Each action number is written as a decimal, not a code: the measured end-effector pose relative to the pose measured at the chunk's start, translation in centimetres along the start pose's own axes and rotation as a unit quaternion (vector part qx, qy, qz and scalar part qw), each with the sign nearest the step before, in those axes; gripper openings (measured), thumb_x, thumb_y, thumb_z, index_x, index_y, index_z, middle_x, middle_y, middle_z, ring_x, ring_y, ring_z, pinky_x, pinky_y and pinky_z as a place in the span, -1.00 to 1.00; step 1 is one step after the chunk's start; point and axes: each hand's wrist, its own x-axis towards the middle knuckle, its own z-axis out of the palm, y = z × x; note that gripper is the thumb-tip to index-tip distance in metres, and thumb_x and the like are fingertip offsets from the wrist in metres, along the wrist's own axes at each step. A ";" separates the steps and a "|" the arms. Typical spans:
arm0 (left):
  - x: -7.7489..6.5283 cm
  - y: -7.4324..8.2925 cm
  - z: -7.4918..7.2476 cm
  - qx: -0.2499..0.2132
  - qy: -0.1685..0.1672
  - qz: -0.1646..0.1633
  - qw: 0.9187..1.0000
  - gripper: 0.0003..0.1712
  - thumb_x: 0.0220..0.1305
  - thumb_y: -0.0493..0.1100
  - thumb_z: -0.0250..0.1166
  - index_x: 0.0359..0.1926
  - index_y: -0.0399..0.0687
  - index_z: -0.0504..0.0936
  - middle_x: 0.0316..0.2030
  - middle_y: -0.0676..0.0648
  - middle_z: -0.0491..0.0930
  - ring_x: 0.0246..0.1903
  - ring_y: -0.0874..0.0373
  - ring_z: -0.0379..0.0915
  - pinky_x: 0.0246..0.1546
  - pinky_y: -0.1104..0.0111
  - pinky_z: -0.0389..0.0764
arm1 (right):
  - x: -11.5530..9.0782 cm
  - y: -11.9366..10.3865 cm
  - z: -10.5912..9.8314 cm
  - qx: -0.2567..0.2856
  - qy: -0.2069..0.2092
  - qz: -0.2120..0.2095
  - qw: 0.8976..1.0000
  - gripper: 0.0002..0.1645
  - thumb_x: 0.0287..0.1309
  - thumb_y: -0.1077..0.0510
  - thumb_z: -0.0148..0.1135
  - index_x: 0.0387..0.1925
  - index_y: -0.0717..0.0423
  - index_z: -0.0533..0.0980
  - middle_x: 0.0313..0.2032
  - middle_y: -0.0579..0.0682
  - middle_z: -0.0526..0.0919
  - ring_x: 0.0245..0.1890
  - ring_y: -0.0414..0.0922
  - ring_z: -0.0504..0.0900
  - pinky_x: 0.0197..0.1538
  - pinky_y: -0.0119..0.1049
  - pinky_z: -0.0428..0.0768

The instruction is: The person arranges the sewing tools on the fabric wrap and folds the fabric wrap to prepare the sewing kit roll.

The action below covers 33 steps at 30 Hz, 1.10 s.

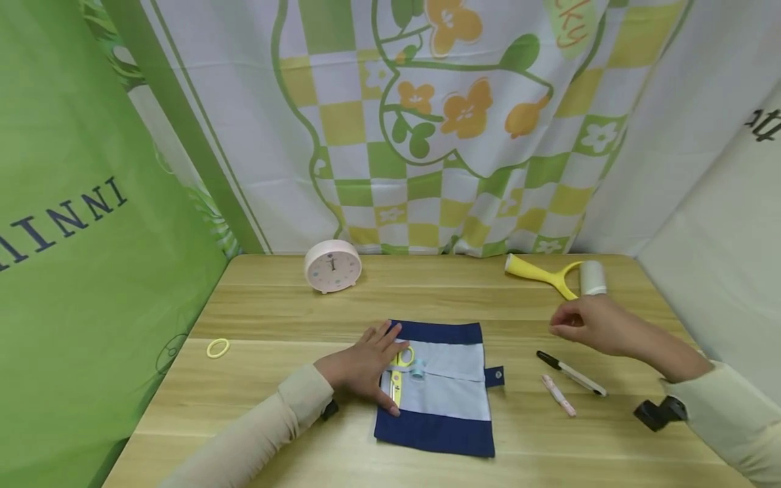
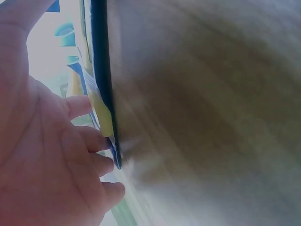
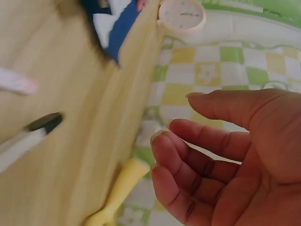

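Note:
A navy and light-grey fabric pouch (image 1: 454, 400) lies spread flat on the table, its snap strap (image 1: 495, 376) sticking out to the right. Yellow scissors (image 1: 396, 390) and a small light-blue roll (image 1: 417, 369) are on its left part. My left hand (image 1: 366, 369) rests on the pouch's left edge with fingers spread, partly covering the scissors; in the left wrist view its fingertips reach the pouch's edge (image 2: 101, 52). My right hand (image 1: 594, 325) hovers at the right with loosely curled fingers and nothing in them. Nearest it are a black-capped white pen (image 1: 573, 373) and a yellow-handled lint roller (image 1: 546, 274).
A short pink-and-white pen (image 1: 558, 396) lies beside the black-capped one. At the back left stands a pale pink clock (image 1: 333, 267). Farther left is a yellow ring (image 1: 217, 348). A patterned curtain (image 1: 451, 169) hangs behind the wooden table (image 1: 274, 407).

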 end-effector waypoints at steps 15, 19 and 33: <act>0.0 0.2 0.0 0.008 -0.001 -0.012 1.000 0.49 -0.19 0.70 0.30 0.61 0.09 -0.08 0.62 -0.18 -0.30 0.62 -0.14 -0.47 0.47 -0.32 -0.11 | -2.2 4.1 7.2 -0.060 -0.044 0.059 0.996 -0.71 0.09 0.08 0.45 -0.21 0.17 0.63 -0.46 -0.15 0.63 -0.48 -0.30 0.47 -0.42 -0.34 0.45; 0.0 0.2 0.1 0.006 0.001 -0.011 1.000 0.49 -0.19 0.70 0.30 0.61 0.09 -0.08 0.62 -0.18 -0.30 0.62 -0.14 -0.47 0.46 -0.33 -0.10 | -1.6 4.2 7.0 -0.061 -0.050 0.062 0.995 -0.88 0.12 0.21 0.38 -0.27 0.14 0.64 -0.45 -0.14 0.64 -0.47 -0.28 0.50 -0.42 -0.32 0.47; -0.1 -0.1 0.1 0.003 0.003 -0.009 1.000 0.49 -0.19 0.69 0.30 0.61 0.08 -0.08 0.62 -0.17 -0.32 0.62 -0.15 -0.48 0.43 -0.37 -0.10 | 5.2 -3.9 3.6 0.070 -0.011 -0.047 0.996 -0.39 0.30 0.30 0.25 0.36 0.20 0.37 -0.41 -0.07 0.65 -0.54 -0.28 0.54 -0.48 -0.39 0.54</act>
